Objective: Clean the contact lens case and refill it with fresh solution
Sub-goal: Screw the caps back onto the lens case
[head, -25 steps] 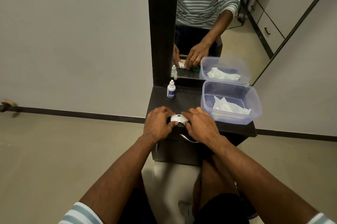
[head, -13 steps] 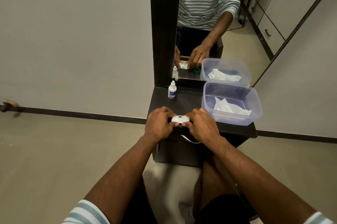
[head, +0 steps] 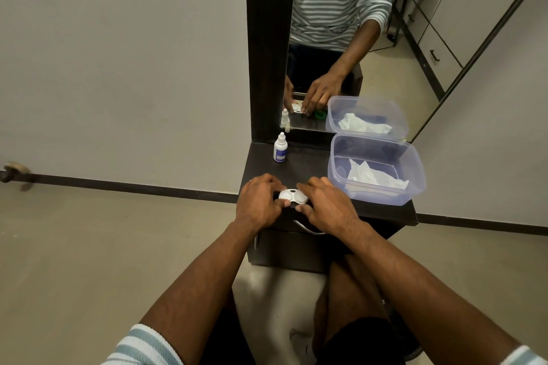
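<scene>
Head view: centrally, the white contact lens case [head: 293, 196] lies at the front edge of the dark counter [head: 308, 163], both of its 2 wells uncapped. Bare counter extends behind the case as far as the mirror [head: 341, 38]. A solution bottle [head: 280, 148] stands upright near the back left corner, well apart from the case. A clear plastic container [head: 376, 168] holding crumpled tissue [head: 375, 176] fills the right side, just beside the right hand [head: 327, 206]. A drawer handle [head: 308, 229] projects below the front edge. The left hand [head: 259, 201] pinches the left end of the case, fingers curled over it and thumb on its near side. The right hand grips the right end likewise, thumb at the counter edge.
</scene>
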